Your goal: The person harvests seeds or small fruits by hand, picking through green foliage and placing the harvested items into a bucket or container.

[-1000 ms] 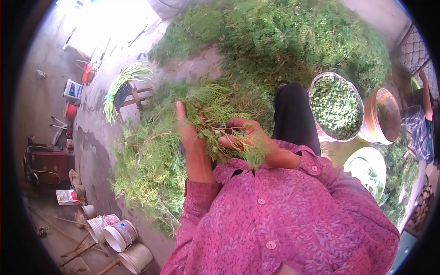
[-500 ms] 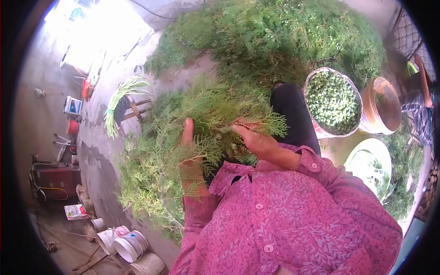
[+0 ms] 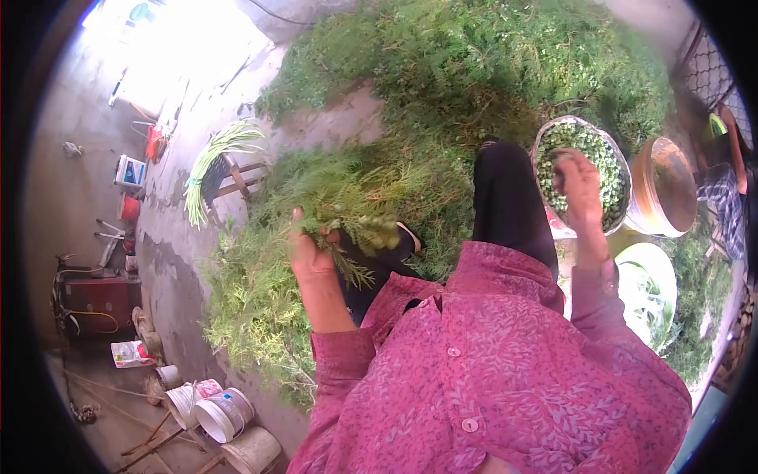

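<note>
Cypress sprigs (image 3: 359, 207) look light and floppy, so your left hand (image 3: 309, 254) bunches them by the stiffer woody stems. Your right hand (image 3: 579, 175) is curled over the basin (image 3: 586, 121) of green cones (image 3: 606, 170), can't tell if it's holding any.

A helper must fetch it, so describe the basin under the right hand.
Find the huge heap of green cuttings, then the dark trouser leg stretched toward it. Right of that leg, under the right hand, sits the basin: it alone is filled with small green bits, unlike the brown bowl and the pale basin next to it.
</note>
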